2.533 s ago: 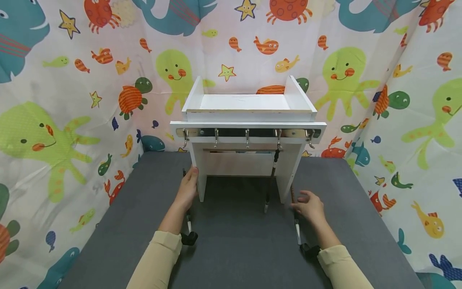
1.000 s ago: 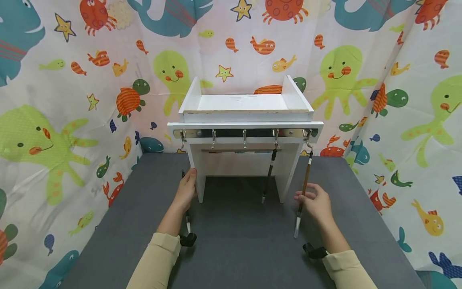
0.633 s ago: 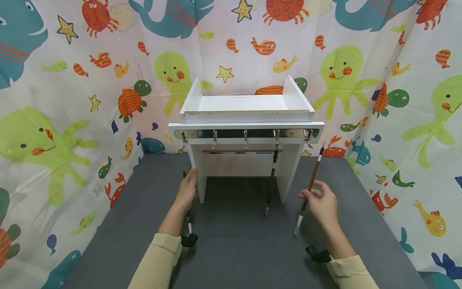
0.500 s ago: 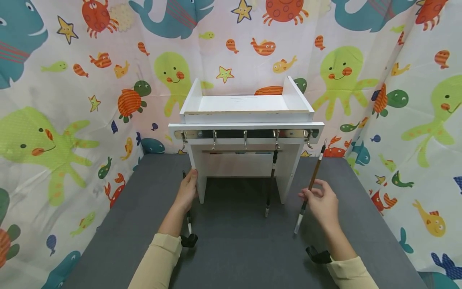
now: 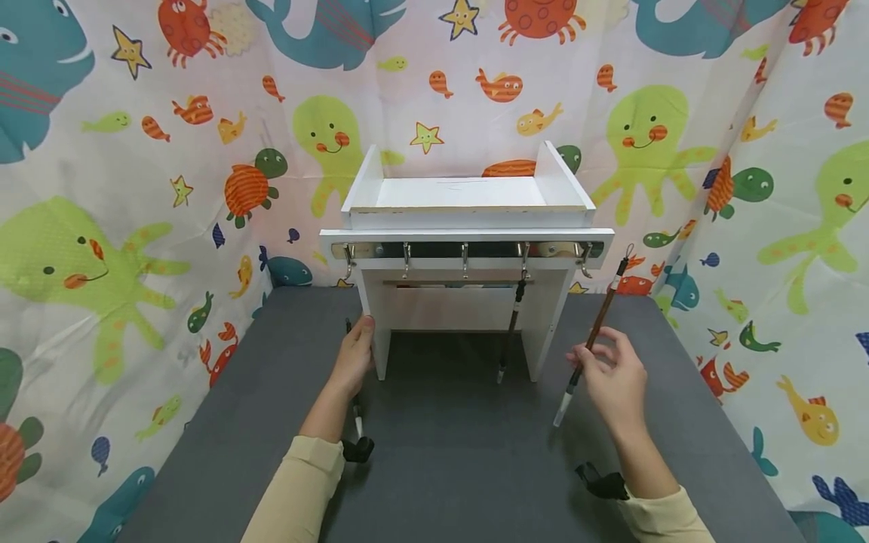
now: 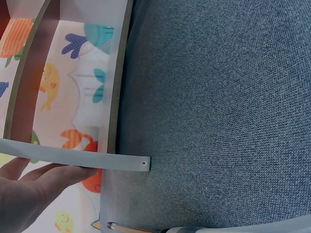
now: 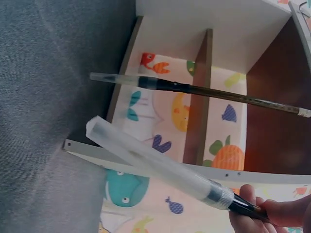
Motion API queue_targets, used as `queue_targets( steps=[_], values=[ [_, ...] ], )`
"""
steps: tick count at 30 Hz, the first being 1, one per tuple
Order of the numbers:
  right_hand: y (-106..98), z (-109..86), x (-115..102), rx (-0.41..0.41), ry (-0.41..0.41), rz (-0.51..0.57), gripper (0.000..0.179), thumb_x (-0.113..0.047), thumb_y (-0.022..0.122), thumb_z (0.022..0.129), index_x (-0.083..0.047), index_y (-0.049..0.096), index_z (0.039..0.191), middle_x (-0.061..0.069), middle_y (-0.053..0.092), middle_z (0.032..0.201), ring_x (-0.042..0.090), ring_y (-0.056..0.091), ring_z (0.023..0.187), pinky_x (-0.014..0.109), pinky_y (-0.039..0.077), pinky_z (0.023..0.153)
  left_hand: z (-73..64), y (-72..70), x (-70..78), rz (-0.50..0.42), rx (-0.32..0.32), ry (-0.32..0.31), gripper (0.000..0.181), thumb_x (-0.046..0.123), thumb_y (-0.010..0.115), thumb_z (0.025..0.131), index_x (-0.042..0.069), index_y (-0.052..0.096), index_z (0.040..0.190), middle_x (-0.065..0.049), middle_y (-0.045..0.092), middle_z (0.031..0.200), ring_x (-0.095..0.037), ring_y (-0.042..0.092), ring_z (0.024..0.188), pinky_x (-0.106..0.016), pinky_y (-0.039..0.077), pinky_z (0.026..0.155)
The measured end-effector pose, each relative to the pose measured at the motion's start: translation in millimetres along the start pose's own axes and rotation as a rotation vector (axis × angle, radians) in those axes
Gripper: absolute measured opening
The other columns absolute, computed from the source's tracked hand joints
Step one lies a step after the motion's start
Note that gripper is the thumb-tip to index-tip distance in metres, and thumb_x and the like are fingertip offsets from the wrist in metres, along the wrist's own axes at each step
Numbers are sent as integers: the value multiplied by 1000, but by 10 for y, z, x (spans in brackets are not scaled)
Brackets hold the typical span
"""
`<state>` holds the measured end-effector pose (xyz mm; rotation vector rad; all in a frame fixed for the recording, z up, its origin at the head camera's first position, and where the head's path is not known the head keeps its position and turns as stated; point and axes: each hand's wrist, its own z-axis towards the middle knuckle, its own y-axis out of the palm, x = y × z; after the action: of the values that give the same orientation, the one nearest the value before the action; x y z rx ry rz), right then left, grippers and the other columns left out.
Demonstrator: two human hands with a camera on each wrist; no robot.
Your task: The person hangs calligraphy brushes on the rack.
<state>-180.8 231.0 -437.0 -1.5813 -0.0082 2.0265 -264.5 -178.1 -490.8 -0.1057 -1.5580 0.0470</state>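
Observation:
My right hand (image 5: 619, 381) pinches a calligraphy brush (image 5: 600, 320) with a brown handle, thread loop uppermost and clear-capped tip pointing down and left. The brush slants just right of a white hook rack (image 5: 468, 219), its loop apart from the right end hook (image 5: 583, 261). The capped tip looms large in the right wrist view. Another brush (image 5: 509, 343) hangs from the hook second from the right. My left hand (image 5: 351, 358) grips the rack's left side panel (image 6: 87, 158), thumb at its front edge. Beside that hand shows a third brush (image 5: 357, 415), partly hidden by it.
The rack stands on a grey cloth-covered table (image 5: 448, 467), with an open tray top (image 5: 462, 193) and a row of metal hooks. A patterned sea-animal curtain (image 5: 421, 90) closes off the back and sides. Black wrist straps (image 5: 603, 483) sit at both cuffs.
The right-hand brush had its top at the right end hook one second ago; now it is off to the right and tilted more. The right hand has moved right and slightly up. Left hand stays put.

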Motion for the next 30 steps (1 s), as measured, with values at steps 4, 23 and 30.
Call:
queue_targets(
  steps=[4,23,30],
  values=[
    [-14,-41,-85,32,-71,27,42,-15,70,97,-10,56,135,17,75,106,2,74,79,8,52,74,0,13,7,30,16,3,75,62,32,104,18,18,163,-13,15,169,-39,18,153,-72,36,106],
    [-14,-221,-475,-19,-227,126,40,-10,75,92,-11,62,129,15,76,101,3,75,80,12,55,77,4,4,14,40,2,5,76,60,30,105,14,15,163,-15,13,169,-40,16,153,-72,35,107],
    [97,-294,-575,-94,-294,129,39,-6,74,92,-8,61,129,14,77,101,0,74,82,12,55,77,-1,14,15,31,13,11,80,64,32,103,14,17,163,-15,15,169,-40,18,153,-71,36,106]
  ],
)
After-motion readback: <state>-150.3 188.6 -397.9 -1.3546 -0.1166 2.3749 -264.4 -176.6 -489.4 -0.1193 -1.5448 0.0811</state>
